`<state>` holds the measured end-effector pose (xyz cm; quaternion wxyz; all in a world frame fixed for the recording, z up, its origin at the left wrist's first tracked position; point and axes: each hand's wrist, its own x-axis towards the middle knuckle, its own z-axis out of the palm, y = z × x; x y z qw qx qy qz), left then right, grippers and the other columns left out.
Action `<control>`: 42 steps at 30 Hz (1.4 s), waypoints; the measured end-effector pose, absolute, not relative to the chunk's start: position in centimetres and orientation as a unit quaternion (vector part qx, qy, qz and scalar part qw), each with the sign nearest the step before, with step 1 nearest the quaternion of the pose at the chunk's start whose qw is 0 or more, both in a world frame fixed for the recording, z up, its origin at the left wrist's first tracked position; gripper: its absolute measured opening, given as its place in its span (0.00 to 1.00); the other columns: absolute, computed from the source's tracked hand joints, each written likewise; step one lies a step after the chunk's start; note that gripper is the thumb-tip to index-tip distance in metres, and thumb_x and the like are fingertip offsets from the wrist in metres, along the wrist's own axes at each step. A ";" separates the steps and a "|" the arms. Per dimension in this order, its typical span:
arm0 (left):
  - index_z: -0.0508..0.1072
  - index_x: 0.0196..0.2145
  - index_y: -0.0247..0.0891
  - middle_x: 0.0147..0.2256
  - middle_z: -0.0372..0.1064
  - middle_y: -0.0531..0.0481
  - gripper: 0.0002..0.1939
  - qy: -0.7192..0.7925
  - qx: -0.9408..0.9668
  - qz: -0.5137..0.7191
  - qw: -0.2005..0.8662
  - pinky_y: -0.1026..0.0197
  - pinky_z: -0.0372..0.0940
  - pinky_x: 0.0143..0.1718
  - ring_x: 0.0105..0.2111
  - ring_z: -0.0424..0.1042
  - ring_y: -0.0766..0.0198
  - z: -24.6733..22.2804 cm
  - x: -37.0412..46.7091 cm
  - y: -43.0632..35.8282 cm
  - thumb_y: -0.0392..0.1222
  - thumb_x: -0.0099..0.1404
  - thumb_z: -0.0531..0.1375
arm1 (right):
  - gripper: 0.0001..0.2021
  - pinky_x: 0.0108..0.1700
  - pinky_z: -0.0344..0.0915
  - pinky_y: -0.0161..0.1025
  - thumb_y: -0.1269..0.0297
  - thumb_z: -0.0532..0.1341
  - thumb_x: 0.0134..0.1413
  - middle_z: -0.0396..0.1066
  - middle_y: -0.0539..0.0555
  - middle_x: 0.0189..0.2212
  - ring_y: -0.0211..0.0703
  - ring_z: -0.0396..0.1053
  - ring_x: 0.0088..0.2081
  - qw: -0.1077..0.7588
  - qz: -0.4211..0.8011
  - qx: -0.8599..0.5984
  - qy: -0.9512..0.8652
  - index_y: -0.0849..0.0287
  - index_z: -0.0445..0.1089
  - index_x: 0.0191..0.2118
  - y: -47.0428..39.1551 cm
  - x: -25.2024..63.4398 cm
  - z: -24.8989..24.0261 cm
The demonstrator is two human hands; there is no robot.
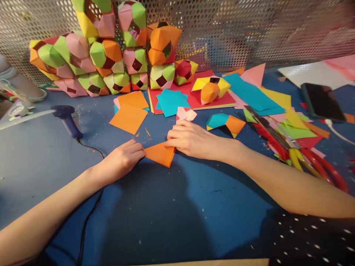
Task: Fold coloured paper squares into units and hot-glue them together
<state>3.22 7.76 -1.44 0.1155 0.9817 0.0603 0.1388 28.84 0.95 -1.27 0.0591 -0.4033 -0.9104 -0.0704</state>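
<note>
A folded orange paper triangle [161, 156] lies on the blue table between my two hands. My left hand [123, 159] has its fingers pressed together on the triangle's left corner. From the right, my right hand [191, 139] holds the triangle's upper right edge, fingers curled over the paper. Just beyond the right hand is a small pink folded piece [186, 113], partly hidden by it. Orange paper squares [129, 117] and blue squares [172, 102] lie a little farther back. A blue and orange folded unit [226, 123] sits to the right.
Folded paper balls [107, 55] are stacked against a perforated metal screen [208, 33]. A glue gun [68, 120] with a black cord lies at left. To the right are scissors [299, 155], paper scraps, and a phone [321, 101] with a white cable.
</note>
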 end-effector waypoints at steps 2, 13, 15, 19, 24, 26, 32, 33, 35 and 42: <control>0.71 0.36 0.36 0.35 0.69 0.43 0.11 0.064 0.983 0.131 0.114 0.59 0.65 0.37 0.35 0.67 0.61 -1.4 3.2 7.8 0.31 0.66 0.49 | 0.11 0.40 0.50 0.40 0.76 0.53 0.57 0.69 0.53 0.31 0.42 0.60 0.33 0.029 -0.062 -0.412 -0.908 0.60 0.73 0.37 0.8 28.9 -0.6; 0.70 0.35 0.35 0.35 0.68 0.44 0.12 0.053 0.988 0.085 0.114 0.60 0.64 0.36 0.35 0.66 0.62 -1.3 2.9 8.4 0.28 0.65 0.48 | 0.11 0.41 0.50 0.40 0.80 0.54 0.53 0.69 0.54 0.31 0.41 0.61 0.33 -0.033 -0.030 -0.440 -0.897 0.61 0.72 0.35 0.0 28.7 0.9; 0.71 0.34 0.35 0.34 0.68 0.44 0.12 0.052 0.987 0.085 0.123 0.60 0.64 0.35 0.34 0.66 0.62 -1.1 2.9 8.5 0.29 0.65 0.48 | 0.11 0.41 0.51 0.40 0.79 0.54 0.53 0.68 0.54 0.30 0.41 0.60 0.33 -0.027 -0.031 -0.440 -0.897 0.62 0.72 0.34 -0.1 28.7 0.8; 0.70 0.34 0.35 0.35 0.68 0.44 0.13 0.055 0.984 0.070 0.154 0.59 0.64 0.38 0.36 0.67 0.61 -0.3 2.8 8.5 0.28 0.64 0.48 | 0.10 0.40 0.51 0.40 0.77 0.53 0.55 0.67 0.55 0.29 0.42 0.60 0.32 -0.003 -0.050 -0.445 -0.894 0.63 0.71 0.33 -0.1 28.5 0.3; 0.69 0.38 0.36 0.36 0.67 0.45 0.10 0.114 0.971 0.080 0.195 0.60 0.64 0.39 0.38 0.67 0.63 0.3 3.1 8.2 0.31 0.65 0.49 | 0.11 0.40 0.52 0.42 0.72 0.50 0.60 0.68 0.57 0.31 0.44 0.62 0.35 0.052 -0.074 -0.466 -0.880 0.64 0.71 0.37 0.0 27.4 -1.0; 0.67 0.36 0.36 0.33 0.66 0.47 0.07 0.153 0.964 0.087 0.200 0.62 0.64 0.36 0.35 0.67 0.64 0.1 3.2 8.1 0.32 0.65 0.50 | 0.12 0.40 0.52 0.42 0.70 0.50 0.61 0.69 0.59 0.34 0.46 0.62 0.38 0.078 -0.059 -0.465 -0.880 0.64 0.71 0.40 0.0 27.1 -1.5; 0.66 0.40 0.35 0.37 0.66 0.45 0.07 0.151 0.965 0.107 0.185 0.60 0.64 0.40 0.39 0.66 0.62 -0.7 3.2 8.0 0.31 0.64 0.51 | 0.12 0.40 0.55 0.42 0.72 0.51 0.60 0.69 0.60 0.40 0.46 0.62 0.41 0.110 0.006 -0.438 -0.892 0.64 0.70 0.45 0.0 27.0 -1.9; 0.67 0.40 0.35 0.37 0.67 0.44 0.08 0.137 0.967 0.110 0.183 0.59 0.64 0.41 0.40 0.66 0.61 -0.8 3.2 8.1 0.32 0.65 0.51 | 0.12 0.40 0.56 0.42 0.72 0.52 0.60 0.69 0.59 0.40 0.46 0.62 0.41 0.112 0.012 -0.436 -0.893 0.64 0.70 0.45 0.0 27.0 -1.9; 0.68 0.39 0.35 0.38 0.67 0.43 0.08 0.121 0.968 0.114 0.186 0.58 0.64 0.42 0.40 0.66 0.61 -0.8 3.2 8.2 0.32 0.65 0.51 | 0.12 0.40 0.57 0.42 0.72 0.52 0.60 0.68 0.59 0.40 0.46 0.62 0.40 0.119 0.021 -0.432 -0.894 0.64 0.70 0.44 0.0 27.1 -1.9; 0.70 0.39 0.36 0.38 0.69 0.44 0.09 0.120 0.961 0.120 0.221 0.58 0.65 0.42 0.41 0.67 0.61 -0.6 3.3 8.3 0.31 0.65 0.52 | 0.13 0.41 0.58 0.43 0.73 0.51 0.59 0.68 0.60 0.40 0.47 0.62 0.41 0.124 0.037 -0.425 -0.896 0.64 0.69 0.46 0.1 27.3 -1.9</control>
